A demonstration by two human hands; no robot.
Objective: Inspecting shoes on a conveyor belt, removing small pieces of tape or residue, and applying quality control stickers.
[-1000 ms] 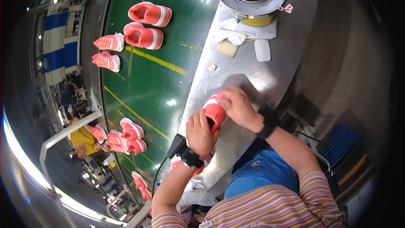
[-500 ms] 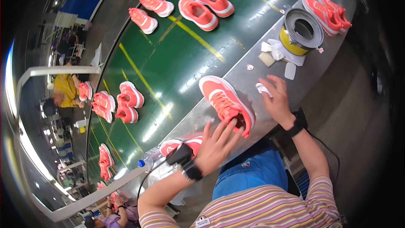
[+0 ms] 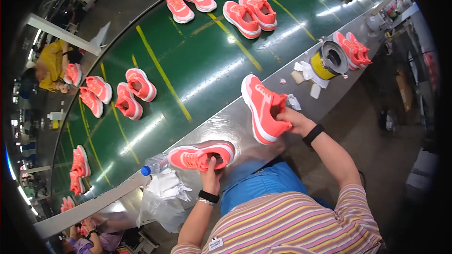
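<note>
I have both hands busy over the metal table (image 3: 226, 124). Left grip (image 3: 209, 178): curled at the collar of the near coral sneaker (image 3: 193, 157), one digit inside the shoe opening, rest partly hidden. Shoe at the table's near left, toe pointing left. Right grip (image 3: 297, 121): closed around the heel of the far coral sneaker (image 3: 263, 106), fingers in the collar. Toe points far, white sole tipped left; whether it clears the table I cannot tell. White crumpled wad (image 3: 293, 102) just right of it. Yellow-banded can (image 3: 323, 67) farther right. Blue-capped bottle (image 3: 156, 164) just left of the near shoe. More sneaker pairs on the green conveyor (image 3: 207, 61), far side
</note>
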